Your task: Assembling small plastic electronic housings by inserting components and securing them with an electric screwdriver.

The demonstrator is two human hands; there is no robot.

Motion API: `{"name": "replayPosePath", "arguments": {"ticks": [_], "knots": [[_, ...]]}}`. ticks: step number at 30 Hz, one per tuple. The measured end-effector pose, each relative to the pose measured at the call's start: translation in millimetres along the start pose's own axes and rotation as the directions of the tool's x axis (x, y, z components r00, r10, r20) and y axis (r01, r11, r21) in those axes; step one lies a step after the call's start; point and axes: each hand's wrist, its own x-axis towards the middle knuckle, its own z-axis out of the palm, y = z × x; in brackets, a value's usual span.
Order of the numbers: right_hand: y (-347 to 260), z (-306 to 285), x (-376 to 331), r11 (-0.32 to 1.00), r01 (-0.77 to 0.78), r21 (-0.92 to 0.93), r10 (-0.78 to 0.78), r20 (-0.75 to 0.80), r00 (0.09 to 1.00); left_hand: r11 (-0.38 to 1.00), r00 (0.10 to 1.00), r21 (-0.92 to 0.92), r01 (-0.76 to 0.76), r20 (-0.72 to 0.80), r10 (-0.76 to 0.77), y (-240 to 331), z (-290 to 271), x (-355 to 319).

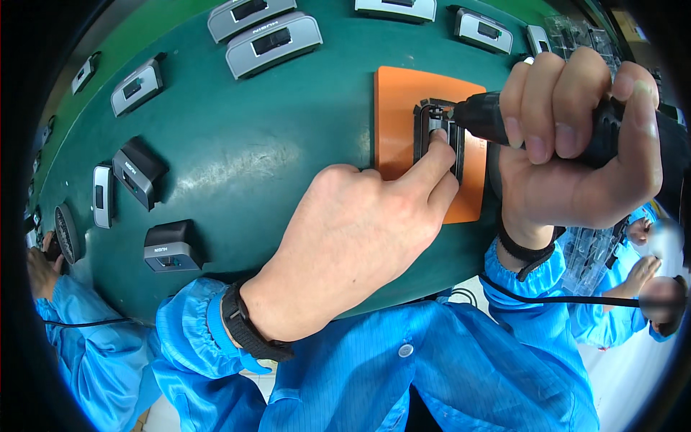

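On the green table lies an orange block [392, 137] with a dark recess that holds a small dark rectangular device housing [436, 119]. My left hand [360, 223] is closed, its index finger pressing on the housing and its thumb tucked alongside; the other fingers are curled under. A black electric screwdriver [482, 117] is wrapped in the fingers of my right hand [568, 137]. Its tip points left and meets the upper part of the housing, or stops just short of it; I cannot tell which. My left fingertip partly hides the housing's inside.
Several grey and black devices stand on the table, such as one device [275, 47] at the back and another device [173, 246] at the left. A round dark dish [65, 232] lies farther left, near a co-worker's hand [43, 270]. Clear plastic trays [586, 259] stand right, with a black cable [561, 299] below.
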Motion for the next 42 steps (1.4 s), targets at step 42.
{"name": "replayPosePath", "arguments": {"ticks": [42], "knots": [[-62.4, -27.8, 1.7, 0.997, 0.079, 0.026, -0.071, -0.25, 0.966, 0.997, 0.991, -0.08, 0.022, 0.13, -0.012, -2.3, -11.2, 0.8]]}}
